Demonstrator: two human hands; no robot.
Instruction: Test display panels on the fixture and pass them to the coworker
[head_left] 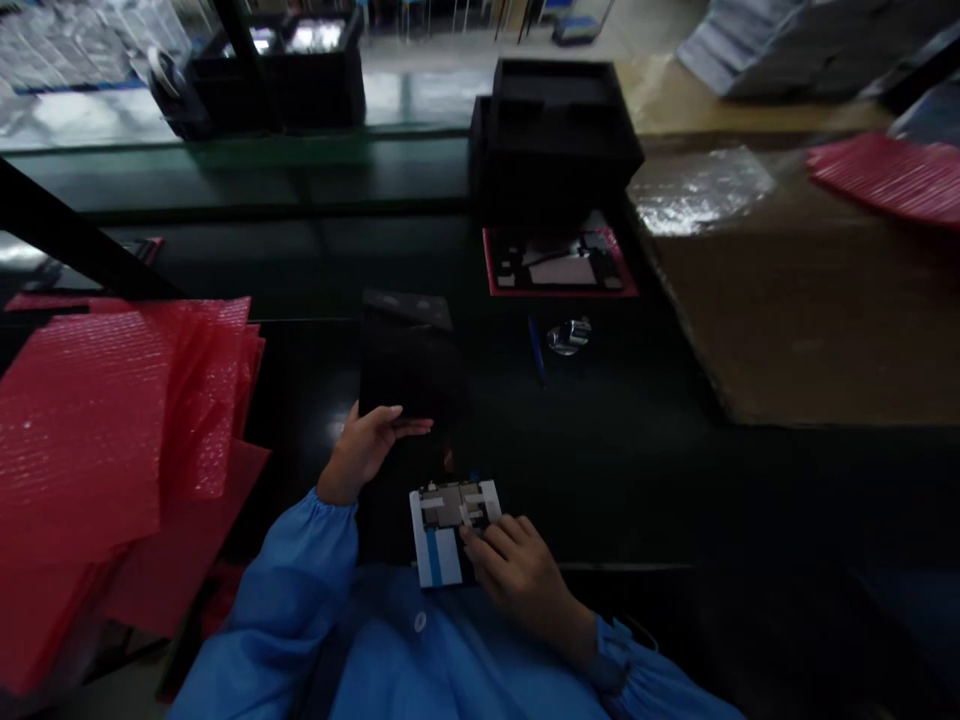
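My left hand (369, 445) grips the near edge of a flat black panel (407, 360), thumb on top, holding it over the dark workbench. My right hand (517, 570) rests closed on a small white board with grey parts and a blue stripe (448, 530), fingers curled over its right side. The board lies just below the black panel, close to my body. Both arms wear blue sleeves.
A stack of red bubble-wrap sheets (112, 430) fills the left. A red tray holding a part (559, 262) sits ahead, with black trays (559, 130) stacked behind it. A small shiny object (568, 336) and a blue pen (535, 350) lie nearby. A brown cardboard surface (810, 300) is at right.
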